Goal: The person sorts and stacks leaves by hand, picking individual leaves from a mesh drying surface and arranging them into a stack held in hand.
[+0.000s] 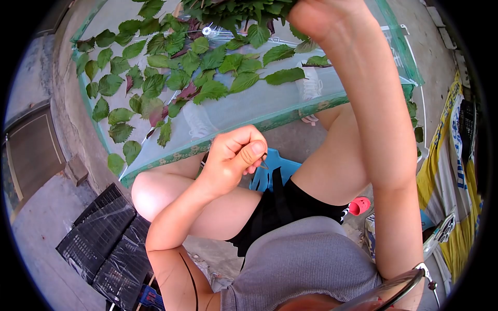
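My left hand is closed in a pinch above my lap, with a thin, dark stem-like piece poking out below the fingers. My right hand reaches to the top edge of the view, where its fingers are cut off. Beside it is a thick clump of green leaves; whether the hand grips it cannot be seen. Loose serrated leaves, green with some purple undersides, lie spread over a pale mesh sheet with green edging.
A blue plastic piece shows between my legs. Black crates under clear film stand at lower left. A yellow and white woven sack lies on the right. A red shoe is on the ground.
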Demonstrator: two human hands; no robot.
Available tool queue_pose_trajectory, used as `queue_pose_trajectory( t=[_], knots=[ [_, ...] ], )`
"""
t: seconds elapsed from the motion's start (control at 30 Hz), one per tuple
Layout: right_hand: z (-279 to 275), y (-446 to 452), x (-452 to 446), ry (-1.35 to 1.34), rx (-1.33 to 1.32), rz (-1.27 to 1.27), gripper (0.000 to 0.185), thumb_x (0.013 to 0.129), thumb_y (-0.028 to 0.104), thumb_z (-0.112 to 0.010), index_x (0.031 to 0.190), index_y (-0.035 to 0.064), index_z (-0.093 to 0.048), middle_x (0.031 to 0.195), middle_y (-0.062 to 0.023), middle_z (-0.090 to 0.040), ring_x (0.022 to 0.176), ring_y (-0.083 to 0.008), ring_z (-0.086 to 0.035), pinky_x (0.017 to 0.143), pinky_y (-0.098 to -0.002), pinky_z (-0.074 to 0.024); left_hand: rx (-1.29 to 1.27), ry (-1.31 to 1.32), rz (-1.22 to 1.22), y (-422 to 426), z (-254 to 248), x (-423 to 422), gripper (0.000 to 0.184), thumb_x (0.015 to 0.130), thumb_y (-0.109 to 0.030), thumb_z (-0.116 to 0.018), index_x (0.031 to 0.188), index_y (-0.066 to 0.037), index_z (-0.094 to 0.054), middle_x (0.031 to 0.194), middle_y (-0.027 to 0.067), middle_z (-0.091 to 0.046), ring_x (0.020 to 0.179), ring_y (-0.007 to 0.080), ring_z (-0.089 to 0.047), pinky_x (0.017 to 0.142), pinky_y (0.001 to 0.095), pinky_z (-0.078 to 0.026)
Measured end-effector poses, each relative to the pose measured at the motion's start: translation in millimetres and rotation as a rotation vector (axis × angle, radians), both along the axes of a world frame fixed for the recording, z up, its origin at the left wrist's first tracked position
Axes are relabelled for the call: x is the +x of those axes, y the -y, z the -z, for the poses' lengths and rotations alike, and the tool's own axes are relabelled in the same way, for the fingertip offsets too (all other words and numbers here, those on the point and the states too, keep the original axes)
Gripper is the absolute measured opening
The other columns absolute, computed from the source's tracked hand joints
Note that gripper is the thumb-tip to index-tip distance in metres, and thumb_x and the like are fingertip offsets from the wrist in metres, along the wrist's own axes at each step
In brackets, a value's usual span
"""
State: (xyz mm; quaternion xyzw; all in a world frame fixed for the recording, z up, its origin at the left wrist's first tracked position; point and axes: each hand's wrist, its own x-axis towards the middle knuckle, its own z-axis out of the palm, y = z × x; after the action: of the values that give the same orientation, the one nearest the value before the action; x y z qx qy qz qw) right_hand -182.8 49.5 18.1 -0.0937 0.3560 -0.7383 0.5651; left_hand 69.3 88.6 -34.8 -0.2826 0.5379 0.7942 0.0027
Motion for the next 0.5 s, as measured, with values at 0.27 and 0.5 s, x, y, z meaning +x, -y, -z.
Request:
queue_pose_trajectory(
  t=[0.27, 0.5],
  knots=[
    [4, 2, -3, -0.027, -0.052, -0.014, 0.011, 0.082, 0.011, -0.055, 0.083, 0.0015, -0.060, 0.078, -0.0111, -0.066, 0.067, -0.0223, -0.066, 0.066, -0.0364, -0.0576, -0.038, -0.044, 0.013, -3, 4, 0, 0.034, 0.097, -0.034, -0.054, 0.078, -0.006, -0.054, 0.070, -0.0013, -0.050, 0.056, 0.0036, -0.042, 0.049, 0.0178, -0.032],
    [-4, -1, 5, -0.048, 0.022, 0.075, 0.010, 0.082, 0.010, -0.056, 0.084, 0.0015, -0.059, 0.077, -0.0111, -0.066, 0.067, -0.0223, -0.065, 0.065, -0.0365, -0.0575, -0.060, -0.023, 0.003, -5, 4, -1, 0.038, 0.099, -0.033, -0.050, 0.073, -0.005, -0.051, 0.067, -0.0006, -0.048, 0.054, 0.0042, -0.039, 0.047, 0.0187, -0.031]
  ],
)
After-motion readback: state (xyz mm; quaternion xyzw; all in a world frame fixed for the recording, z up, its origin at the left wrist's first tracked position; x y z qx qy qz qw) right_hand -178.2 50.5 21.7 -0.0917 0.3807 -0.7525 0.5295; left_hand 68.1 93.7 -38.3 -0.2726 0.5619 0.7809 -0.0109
